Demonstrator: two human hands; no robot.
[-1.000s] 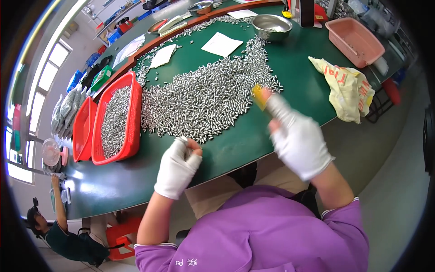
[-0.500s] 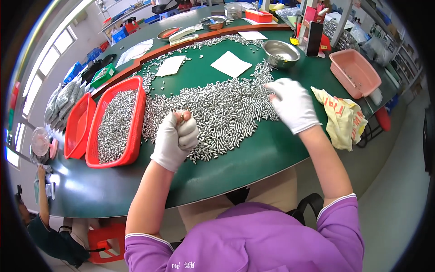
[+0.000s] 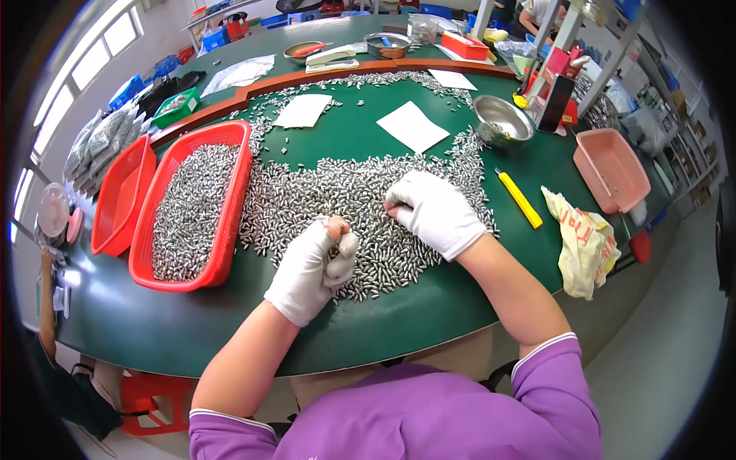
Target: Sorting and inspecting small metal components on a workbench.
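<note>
Small silvery metal pieces, tapered and bullet-like, lie in a broad heap (image 3: 345, 184) on the green table. Over the heap's near edge my left hand (image 3: 310, 268), in a white glove with bare fingertips, is closed with thumb and forefinger pinched together. Whatever it holds is hidden by the fingers. My right hand (image 3: 438, 215), gloved the same way, hovers low above the right part of the heap. Its thumb and forefinger meet in a pinch, and what is between them is too small to make out. The two hands are apart, fingertips facing each other.
Left of the heap, a red basket (image 3: 237, 192) holds many such pieces, beside another red basket (image 3: 115, 222). White papers (image 3: 412, 126), a metal bowl (image 3: 498, 138) and a phone (image 3: 556, 103) lie beyond. At right are a yellow cutter (image 3: 520, 201), a yellow bag (image 3: 584, 253) and a pink basin (image 3: 640, 180).
My right hand has come left from the heap's right edge to above the pieces, its fingers now pinched. The yellow cutter has come into sight. My left hand stays closed; the whole view has shifted.
</note>
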